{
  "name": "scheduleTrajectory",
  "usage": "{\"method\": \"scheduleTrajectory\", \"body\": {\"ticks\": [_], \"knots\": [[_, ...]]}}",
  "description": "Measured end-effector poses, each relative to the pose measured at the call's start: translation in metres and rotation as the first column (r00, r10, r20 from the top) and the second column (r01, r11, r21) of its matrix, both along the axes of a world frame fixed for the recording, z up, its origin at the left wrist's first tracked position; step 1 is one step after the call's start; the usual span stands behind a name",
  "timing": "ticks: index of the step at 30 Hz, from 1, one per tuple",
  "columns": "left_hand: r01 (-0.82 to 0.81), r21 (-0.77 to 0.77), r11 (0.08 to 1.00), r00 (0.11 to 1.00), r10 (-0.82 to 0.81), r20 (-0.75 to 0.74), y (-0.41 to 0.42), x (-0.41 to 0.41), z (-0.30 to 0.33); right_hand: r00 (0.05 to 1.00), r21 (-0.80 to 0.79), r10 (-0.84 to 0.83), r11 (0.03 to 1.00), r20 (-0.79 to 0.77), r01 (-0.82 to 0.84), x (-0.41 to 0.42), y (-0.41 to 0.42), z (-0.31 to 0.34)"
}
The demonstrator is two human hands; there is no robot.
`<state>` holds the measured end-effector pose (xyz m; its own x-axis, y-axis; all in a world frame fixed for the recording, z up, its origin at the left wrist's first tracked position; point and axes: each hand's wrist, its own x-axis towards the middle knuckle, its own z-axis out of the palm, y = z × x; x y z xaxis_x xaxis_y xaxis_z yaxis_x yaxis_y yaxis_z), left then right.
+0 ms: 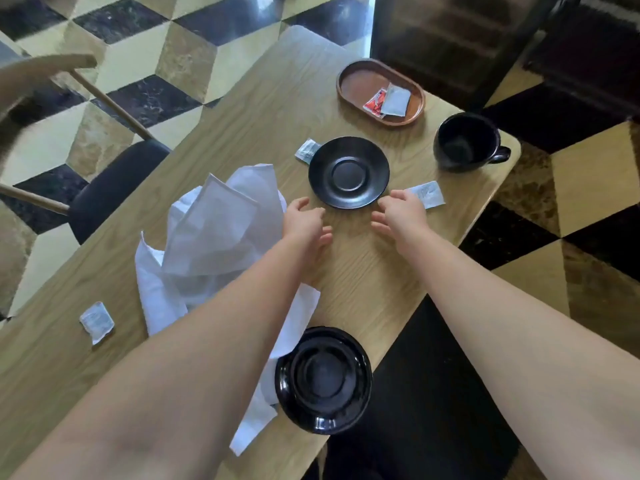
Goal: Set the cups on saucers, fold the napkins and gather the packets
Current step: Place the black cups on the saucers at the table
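Observation:
An empty black saucer lies mid-table. My left hand and my right hand hover just in front of it, fingers apart, holding nothing. A black cup stands alone at the far right edge. Nearer me, a second black cup sits on a black saucer at the table's front edge. Crumpled white napkins lie left of my left arm. White packets lie beside the saucer's far left, by my right hand and at the near left.
A brown oval tray at the back holds a red packet and a grey packet. A dark-seated chair stands left of the wooden table. The floor is chequered tile.

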<state>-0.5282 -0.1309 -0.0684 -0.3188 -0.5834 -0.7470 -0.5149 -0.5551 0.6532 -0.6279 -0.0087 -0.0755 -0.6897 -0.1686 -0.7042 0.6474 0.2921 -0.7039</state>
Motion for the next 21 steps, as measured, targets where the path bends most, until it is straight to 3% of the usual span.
{"method": "scheduleTrajectory", "body": {"ticks": [3, 7, 11, 15, 21], "knots": [[0.019, -0.024, 1.000, 0.999, -0.018, 0.047, -0.012, -0.023, -0.009, 0.997, 0.056, 0.057, 0.997, -0.047, -0.055, -0.016, -0.007, -0.010], [-0.058, 0.103, 0.993, 0.997, 0.053, 0.050, -0.017, -0.036, -0.013, 0.988, 0.125, 0.109, 0.988, -0.112, -0.095, -0.026, -0.014, -0.017], [-0.102, 0.121, 0.987, 0.995, 0.098, 0.035, -0.019, -0.038, -0.010, 0.991, 0.171, 0.105, 0.981, -0.077, -0.090, -0.033, -0.018, -0.013], [-0.075, 0.091, 0.993, 0.996, 0.079, -0.040, -0.022, -0.028, 0.006, 0.987, 0.127, 0.141, 0.983, -0.082, -0.130, -0.033, -0.013, -0.005], [0.049, 0.052, 0.997, 0.990, -0.042, -0.135, -0.041, 0.003, 0.054, 0.935, 0.032, 0.209, 0.977, -0.287, -0.209, -0.033, -0.029, 0.043]]}}
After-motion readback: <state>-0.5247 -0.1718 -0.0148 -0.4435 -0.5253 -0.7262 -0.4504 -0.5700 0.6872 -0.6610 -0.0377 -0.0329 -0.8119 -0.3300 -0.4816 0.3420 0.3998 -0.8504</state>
